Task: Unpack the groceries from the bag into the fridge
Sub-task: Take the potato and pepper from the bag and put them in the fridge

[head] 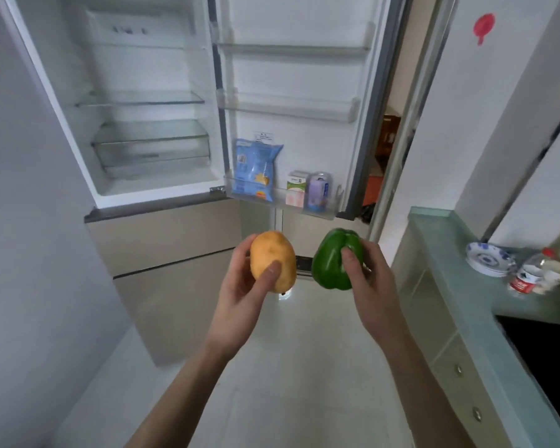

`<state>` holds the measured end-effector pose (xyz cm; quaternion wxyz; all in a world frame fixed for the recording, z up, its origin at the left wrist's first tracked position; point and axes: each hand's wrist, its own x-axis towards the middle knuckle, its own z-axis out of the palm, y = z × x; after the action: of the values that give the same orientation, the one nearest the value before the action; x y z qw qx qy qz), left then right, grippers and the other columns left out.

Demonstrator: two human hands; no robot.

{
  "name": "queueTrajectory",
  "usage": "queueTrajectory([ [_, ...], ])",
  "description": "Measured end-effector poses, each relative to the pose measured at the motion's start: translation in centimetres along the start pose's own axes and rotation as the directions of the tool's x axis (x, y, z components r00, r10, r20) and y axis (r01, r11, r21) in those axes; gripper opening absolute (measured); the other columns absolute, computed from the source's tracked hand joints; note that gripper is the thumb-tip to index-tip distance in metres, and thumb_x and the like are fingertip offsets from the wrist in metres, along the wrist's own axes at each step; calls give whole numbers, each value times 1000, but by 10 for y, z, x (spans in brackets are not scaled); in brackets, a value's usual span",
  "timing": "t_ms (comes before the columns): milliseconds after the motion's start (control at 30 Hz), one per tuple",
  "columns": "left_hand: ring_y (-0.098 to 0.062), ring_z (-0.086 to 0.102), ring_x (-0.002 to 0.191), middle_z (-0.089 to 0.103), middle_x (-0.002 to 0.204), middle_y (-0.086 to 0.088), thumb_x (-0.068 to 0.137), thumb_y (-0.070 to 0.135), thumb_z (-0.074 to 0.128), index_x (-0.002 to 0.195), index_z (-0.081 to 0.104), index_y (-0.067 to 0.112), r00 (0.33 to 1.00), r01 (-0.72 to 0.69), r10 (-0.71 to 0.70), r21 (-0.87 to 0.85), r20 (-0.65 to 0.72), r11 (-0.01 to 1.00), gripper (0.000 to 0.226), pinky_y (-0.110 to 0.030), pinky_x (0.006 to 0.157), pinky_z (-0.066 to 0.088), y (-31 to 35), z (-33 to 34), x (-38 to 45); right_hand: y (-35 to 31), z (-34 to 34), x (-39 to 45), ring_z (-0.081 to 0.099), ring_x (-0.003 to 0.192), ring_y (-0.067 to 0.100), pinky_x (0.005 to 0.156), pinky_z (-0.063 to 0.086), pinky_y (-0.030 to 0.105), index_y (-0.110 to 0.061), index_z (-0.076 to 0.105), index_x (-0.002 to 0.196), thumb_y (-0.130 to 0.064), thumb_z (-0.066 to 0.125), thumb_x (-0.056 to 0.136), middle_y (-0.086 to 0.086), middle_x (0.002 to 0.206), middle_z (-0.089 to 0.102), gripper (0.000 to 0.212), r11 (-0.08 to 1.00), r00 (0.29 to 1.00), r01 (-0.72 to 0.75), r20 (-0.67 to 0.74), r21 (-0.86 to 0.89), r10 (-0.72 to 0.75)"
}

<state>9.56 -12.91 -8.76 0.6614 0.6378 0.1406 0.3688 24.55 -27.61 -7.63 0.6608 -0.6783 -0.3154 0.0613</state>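
Note:
My left hand [243,295] grips a yellow-brown potato [272,257] held up in front of the fridge. My right hand [369,286] grips a green bell pepper [332,260] beside it. The fridge [149,101] stands open ahead, its glass shelves bare. Its door [291,92] is swung to the right. The lowest door bin [282,198] holds a blue snack bag [254,171], a small carton [296,189] and a can [319,190]. No grocery bag is in view.
A green countertop [459,273] runs along the right, carrying a blue-and-white plate stack [488,258] and a plastic bottle [537,270]. Drawers sit beneath it. A grey wall closes off the left. Pale floor lies below my arms.

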Motion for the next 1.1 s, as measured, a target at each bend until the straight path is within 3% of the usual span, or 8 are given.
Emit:
queueTrajectory([
  [133,-10,64,112,66,126,2,89,31,68,141,52,27,999,3,-2,26,-45,1000,54,-26,90,55,-1,-38,20,3,44,29,64,100,-13,77,48,5,-21,59,128,-31,57,101,-11,115,67,29,1000,998,16,62,26,-18],
  [367,-11,65,114,70,123,7,95,37,66,139,54,25,982,8,7,78,-186,997,47,-36,99,56,-5,-97,80,22,123,89,66,94,-9,78,50,9,-12,61,127,-24,58,102,-5,110,69,28,995,986,18,161,96,-33],
  [533,-8,66,103,71,111,11,89,36,63,134,54,25,957,-13,45,113,-288,993,47,-27,86,59,-4,-134,138,32,176,143,68,99,-4,81,50,10,-19,62,124,-39,58,93,-14,106,73,37,984,976,10,213,180,-49],
  [633,-11,69,102,70,114,8,87,35,68,132,56,28,944,-5,54,150,-326,989,47,-29,83,61,-6,-155,177,37,208,182,68,107,0,85,52,13,-23,62,129,-39,59,95,-9,116,72,38,975,968,-2,244,220,-53],
  [733,-12,69,107,69,119,7,91,39,76,133,57,31,932,1,65,180,-357,984,47,-26,84,60,-8,-177,216,44,243,223,69,107,4,85,53,17,-22,63,126,-38,59,96,-7,115,72,34,972,961,8,266,234,-71],
  [867,-10,68,110,68,122,11,82,46,74,131,57,39,901,2,93,219,-424,976,52,-33,89,61,-13,-206,262,49,285,271,70,105,2,84,54,18,-25,61,126,-45,58,95,-13,111,72,36,971,945,10,315,237,-87],
  [1000,-7,68,102,65,121,1,87,38,79,132,56,38,874,2,109,228,-473,974,50,-22,80,59,-12,-232,295,50,323,304,69,102,-1,82,52,11,-21,61,128,-43,58,94,-11,109,73,41,965,935,-2,342,264,-92],
  [1100,-3,69,102,65,122,5,85,41,81,130,54,41,859,10,112,235,-500,972,53,-18,78,57,-11,-253,319,51,351,325,68,103,-3,82,51,10,-24,59,132,-44,57,95,-9,115,71,42,967,923,-2,372,256,-97],
])
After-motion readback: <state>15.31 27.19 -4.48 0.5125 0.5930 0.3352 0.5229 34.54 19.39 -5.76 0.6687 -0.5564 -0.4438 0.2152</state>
